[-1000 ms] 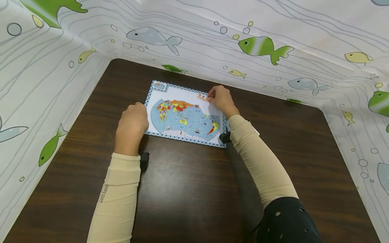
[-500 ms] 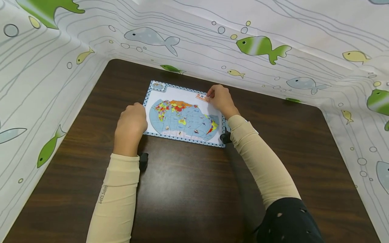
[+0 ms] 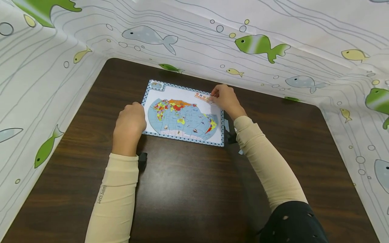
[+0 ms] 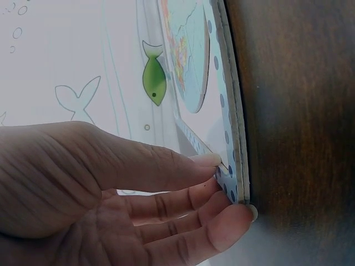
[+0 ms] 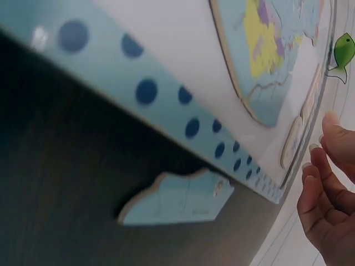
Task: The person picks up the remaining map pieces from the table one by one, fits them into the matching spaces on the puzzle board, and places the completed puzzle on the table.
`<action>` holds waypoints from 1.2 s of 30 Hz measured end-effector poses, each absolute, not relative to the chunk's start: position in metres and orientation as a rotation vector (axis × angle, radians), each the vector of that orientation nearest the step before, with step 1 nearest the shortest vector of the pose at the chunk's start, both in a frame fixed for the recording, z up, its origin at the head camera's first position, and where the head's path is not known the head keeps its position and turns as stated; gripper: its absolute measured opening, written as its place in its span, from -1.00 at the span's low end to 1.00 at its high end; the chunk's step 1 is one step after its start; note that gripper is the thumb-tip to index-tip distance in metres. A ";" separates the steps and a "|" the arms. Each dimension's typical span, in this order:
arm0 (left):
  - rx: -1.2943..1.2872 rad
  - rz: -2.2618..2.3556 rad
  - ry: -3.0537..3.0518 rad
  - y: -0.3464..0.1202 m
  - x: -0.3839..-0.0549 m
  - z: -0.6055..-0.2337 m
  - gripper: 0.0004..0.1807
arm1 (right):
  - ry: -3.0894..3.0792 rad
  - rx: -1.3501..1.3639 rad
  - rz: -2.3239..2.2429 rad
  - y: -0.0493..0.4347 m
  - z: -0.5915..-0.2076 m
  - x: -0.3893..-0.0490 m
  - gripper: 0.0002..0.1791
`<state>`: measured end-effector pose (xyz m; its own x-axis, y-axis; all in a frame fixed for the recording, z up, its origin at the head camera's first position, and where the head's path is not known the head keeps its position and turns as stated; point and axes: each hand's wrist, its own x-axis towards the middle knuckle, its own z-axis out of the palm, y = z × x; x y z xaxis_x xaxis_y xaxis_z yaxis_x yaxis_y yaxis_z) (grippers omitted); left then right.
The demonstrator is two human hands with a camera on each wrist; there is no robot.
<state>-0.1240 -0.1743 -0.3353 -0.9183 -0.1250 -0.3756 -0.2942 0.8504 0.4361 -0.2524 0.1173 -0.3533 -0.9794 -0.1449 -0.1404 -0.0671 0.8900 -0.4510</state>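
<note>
The puzzle is gripped at its left edge by the left hand; its label piece is touched by the right hand's loosely curled fingers.

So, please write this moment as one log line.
left hand: holds puzzle board corner | right hand: at title piece | loose piece: on table

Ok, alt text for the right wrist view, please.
A loose pale blue puzzle piece lies on the dark table beside the dotted border of a map puzzle board. The right hand's fingers curl at the board's far corner.
</note>
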 end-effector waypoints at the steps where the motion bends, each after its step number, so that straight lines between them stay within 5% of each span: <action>1: -0.315 0.710 2.691 -0.174 -0.124 -0.335 -0.44 | 2.882 -0.162 -0.680 0.119 -0.353 -0.252 -0.74; 36: -0.309 0.718 2.692 -0.174 -0.125 -0.337 -0.45 | 2.801 -0.125 -0.575 0.211 -0.332 -0.230 -0.67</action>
